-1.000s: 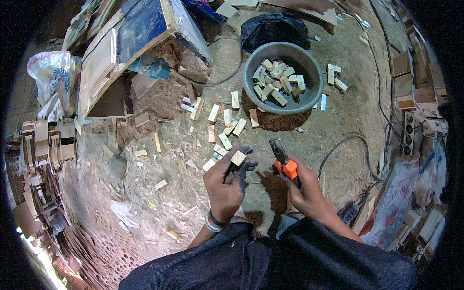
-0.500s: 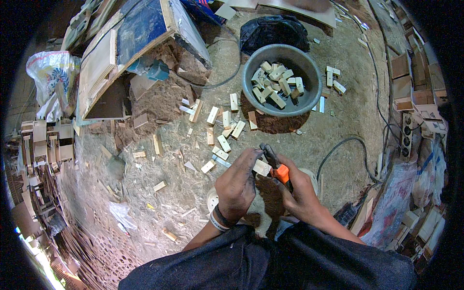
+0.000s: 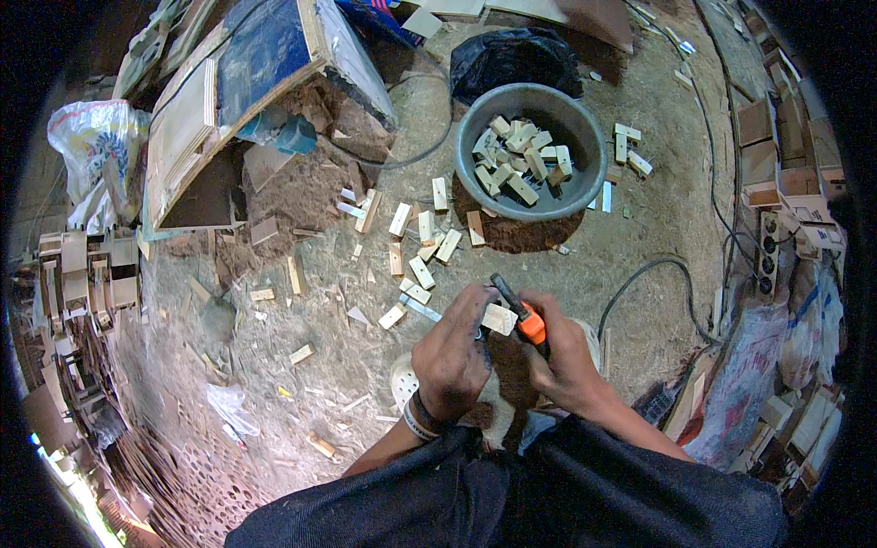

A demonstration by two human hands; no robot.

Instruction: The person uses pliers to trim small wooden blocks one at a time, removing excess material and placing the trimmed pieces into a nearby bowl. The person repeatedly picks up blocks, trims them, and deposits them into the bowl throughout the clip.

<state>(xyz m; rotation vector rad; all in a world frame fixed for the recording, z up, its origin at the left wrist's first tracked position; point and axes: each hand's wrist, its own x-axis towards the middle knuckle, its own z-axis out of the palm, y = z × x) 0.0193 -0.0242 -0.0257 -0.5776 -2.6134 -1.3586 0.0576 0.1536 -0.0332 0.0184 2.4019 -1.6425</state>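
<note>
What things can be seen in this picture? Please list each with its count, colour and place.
small wood block: one, pale, held between both hands
tool with orange handle: one, orange and black, in the right hand, against the block
basin: one, grey, upper centre on the ground, holding many pale wood blocks
loose wood blocks: many, pale, scattered on the ground between the basin and the hands
black bag: one, behind the basin
cable: one, dark, curving on the ground at right
power strip: one, pale, far right
wristband: pale, on the left wrist
left hand: gripping the block
right hand: gripping the tool
</note>
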